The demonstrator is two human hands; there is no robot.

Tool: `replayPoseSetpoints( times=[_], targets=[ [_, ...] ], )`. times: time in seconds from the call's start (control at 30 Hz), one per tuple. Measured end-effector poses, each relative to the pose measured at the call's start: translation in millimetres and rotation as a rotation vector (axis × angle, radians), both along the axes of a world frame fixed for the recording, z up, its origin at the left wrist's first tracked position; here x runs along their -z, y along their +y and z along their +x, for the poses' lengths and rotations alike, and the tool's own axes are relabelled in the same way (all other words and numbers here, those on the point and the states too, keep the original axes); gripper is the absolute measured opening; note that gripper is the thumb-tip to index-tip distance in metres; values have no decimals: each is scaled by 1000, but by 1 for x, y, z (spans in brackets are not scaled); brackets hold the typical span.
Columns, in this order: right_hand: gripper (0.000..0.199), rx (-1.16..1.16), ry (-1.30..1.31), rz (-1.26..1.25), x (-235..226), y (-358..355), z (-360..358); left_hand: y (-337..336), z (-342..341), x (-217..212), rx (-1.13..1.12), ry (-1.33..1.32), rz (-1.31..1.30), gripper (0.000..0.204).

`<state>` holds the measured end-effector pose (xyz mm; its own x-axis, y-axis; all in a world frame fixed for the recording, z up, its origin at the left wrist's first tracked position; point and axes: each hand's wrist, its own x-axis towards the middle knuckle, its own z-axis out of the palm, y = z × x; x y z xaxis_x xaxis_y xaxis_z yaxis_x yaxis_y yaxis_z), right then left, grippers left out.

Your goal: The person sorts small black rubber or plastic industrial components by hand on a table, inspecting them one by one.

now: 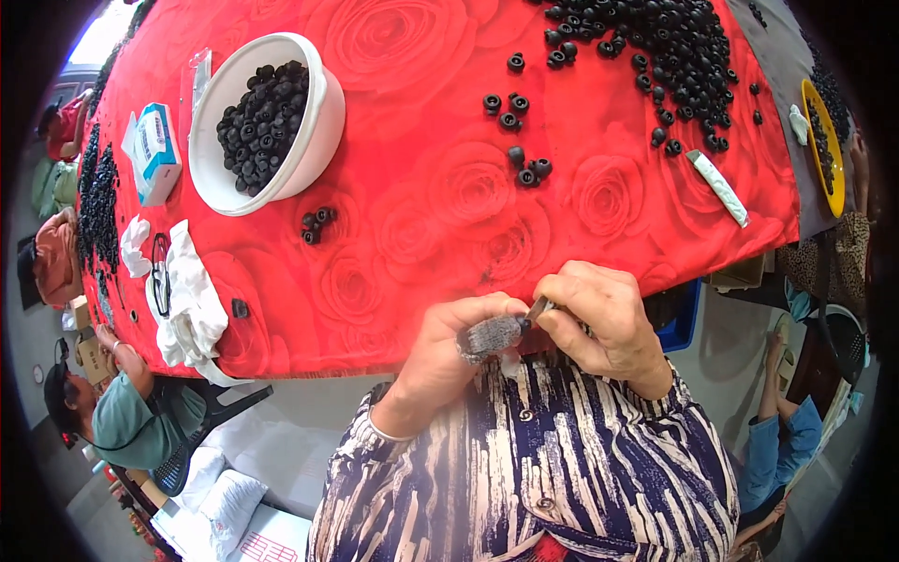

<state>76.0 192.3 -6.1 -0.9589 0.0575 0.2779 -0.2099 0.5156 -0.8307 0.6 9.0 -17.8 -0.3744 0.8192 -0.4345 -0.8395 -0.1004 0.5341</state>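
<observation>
L hand (pixel 459 339) pinches a grey-wrapped fingertip round a small black part (pixel 522 323); R hand (pixel 599 314) grips a thin tool (pixel 540 306), tip just right of the part, touching.

Small dark part (pixel 526 321) between both hands' fingertips is too hidden to identify
</observation>
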Motion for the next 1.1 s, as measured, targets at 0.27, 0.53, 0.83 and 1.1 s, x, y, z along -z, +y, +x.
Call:
replayPoseSetpoints(
  times=[0.27, 0.53, 0.83, 1.1],
  targets=[
    [19, -35, 6, -14, 5, 3, -1, 2, -3, -2, 18, 35, -33, 21],
    [20, -66, 11, -17, 5, 5, -2, 2, -5, 0, 52, 63, 2, 21],
    [21, -100, 12, -26, 6, 9, -3, 4, -6, -4, 67, 67, -42, 20],
    [21, -92, 14, -28, 7, 8, -2, 5, -6, -5, 66, 99, -67, 20]
  ],
)
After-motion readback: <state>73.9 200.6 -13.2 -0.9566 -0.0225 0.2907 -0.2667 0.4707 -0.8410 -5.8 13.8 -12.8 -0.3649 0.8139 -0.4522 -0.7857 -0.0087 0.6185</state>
